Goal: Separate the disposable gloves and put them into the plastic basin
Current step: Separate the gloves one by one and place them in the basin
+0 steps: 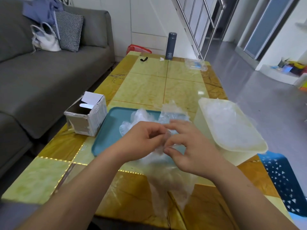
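A teal tray [106, 136] lies on the table with a heap of clear disposable gloves [141, 117] on it. Above the tray's near right corner my left hand [141, 143] and my right hand [189, 146] meet. Both pinch the top of a clear glove [167, 180] that hangs down over the table toward me. To the right stands a cream plastic basin [206, 120] holding several loose clear gloves [232, 128].
An opened cardboard box [88, 117] sits left of the tray. At the table's far end stand a dark flask [171, 46], a black strap [143, 59] and a clear packet [196, 65]. A grey sofa [49, 77] runs along the left; a blue perforated stool [282, 180] is at right.
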Demonstrator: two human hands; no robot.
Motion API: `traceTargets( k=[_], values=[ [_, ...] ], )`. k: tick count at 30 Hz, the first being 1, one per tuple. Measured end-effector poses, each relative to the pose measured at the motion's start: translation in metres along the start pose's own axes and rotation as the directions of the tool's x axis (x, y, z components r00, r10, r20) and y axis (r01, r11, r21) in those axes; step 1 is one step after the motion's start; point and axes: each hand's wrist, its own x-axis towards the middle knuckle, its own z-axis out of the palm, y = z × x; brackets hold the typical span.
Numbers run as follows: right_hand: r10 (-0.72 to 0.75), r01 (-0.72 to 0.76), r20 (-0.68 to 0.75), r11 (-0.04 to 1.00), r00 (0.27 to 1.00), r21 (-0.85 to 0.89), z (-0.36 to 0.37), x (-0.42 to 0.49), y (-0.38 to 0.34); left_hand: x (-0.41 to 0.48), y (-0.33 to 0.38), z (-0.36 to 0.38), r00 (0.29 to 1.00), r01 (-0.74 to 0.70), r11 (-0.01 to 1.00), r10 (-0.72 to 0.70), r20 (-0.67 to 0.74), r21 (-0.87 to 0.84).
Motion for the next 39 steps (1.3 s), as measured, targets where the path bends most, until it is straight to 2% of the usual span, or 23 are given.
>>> traceTargets(
  k=[3,6,9,12,14,15,17,18,19,22,26,28,30,32,34,37,39],
  values=[
    [0.234,-0.229,-0.014,0.960,0.972,0.160,0.002,0.002,-0.001,0.001,-0.001,-0.005,0.998,0.049,0.997,-0.051,-0.030,-0.055],
    [0.473,-0.421,-0.062,0.831,0.879,0.364,-0.005,0.001,0.000,-0.002,-0.005,-0.019,0.988,0.155,0.986,-0.156,-0.015,-0.057],
    [0.606,-0.439,-0.088,0.660,0.790,0.610,-0.010,-0.001,0.001,-0.003,-0.012,-0.027,0.968,0.243,0.953,-0.251,-0.020,-0.178],
    [0.678,-0.440,-0.044,0.524,0.734,0.729,-0.010,0.000,-0.002,-0.001,-0.013,-0.024,0.952,0.257,0.880,-0.302,-0.053,-0.399],
    [0.675,-0.501,0.043,0.501,0.736,0.706,-0.010,-0.001,-0.004,0.001,-0.010,-0.025,0.951,0.209,0.799,-0.301,-0.075,-0.563],
    [0.653,-0.557,0.104,0.538,0.750,0.633,-0.010,-0.002,-0.005,0.003,-0.008,-0.026,0.956,0.168,0.798,-0.275,-0.102,-0.579],
    [0.570,-0.624,0.255,0.694,0.781,0.359,-0.018,-0.006,-0.007,0.003,-0.002,-0.027,0.958,0.093,0.834,-0.223,-0.178,-0.543],
    [0.526,-0.611,0.330,0.749,0.784,0.257,-0.023,-0.009,-0.009,0.003,-0.001,-0.027,0.952,0.075,0.853,-0.215,-0.217,-0.517],
    [0.481,-0.589,0.389,0.774,0.786,0.233,-0.029,-0.012,-0.013,0.004,0.003,-0.027,0.945,0.067,0.874,-0.210,-0.251,-0.482],
    [0.347,-0.555,0.497,0.747,0.795,0.366,-0.047,-0.015,-0.024,0.009,0.021,-0.024,0.936,0.087,0.935,-0.194,-0.294,-0.343],
    [0.312,-0.551,0.539,0.751,0.782,0.364,-0.080,-0.019,-0.029,0.036,0.054,-0.015,0.941,0.149,0.971,-0.198,-0.274,-0.189],
    [0.274,-0.521,0.557,0.778,0.784,0.350,-0.097,-0.022,-0.030,0.055,0.072,-0.012,0.950,0.142,0.989,-0.123,-0.288,0.045],
    [0.253,-0.474,0.502,0.793,0.827,0.382,-0.116,-0.026,-0.029,0.072,0.101,-0.001,0.975,0.102,0.979,-0.064,-0.212,0.174],
    [0.257,-0.418,0.384,0.801,0.887,0.429,-0.131,-0.029,-0.020,0.086,0.131,0.013,0.998,0.061,0.991,-0.062,0.003,0.115],
    [0.272,-0.380,0.294,0.822,0.916,0.424,-0.145,-0.033,-0.008,0.097,0.157,0.027,0.966,0.047,0.999,-0.046,0.253,0.001],
    [0.332,-0.448,0.321,0.790,0.887,0.419,-0.163,-0.050,0.015,0.120,0.176,0.041,0.878,0.121,0.957,0.020,0.479,-0.263],
    [0.330,-0.493,0.405,0.764,0.853,0.416,-0.169,-0.065,0.024,0.138,0.176,0.042,0.845,0.168,0.945,0.008,0.535,-0.279]
  ],
)
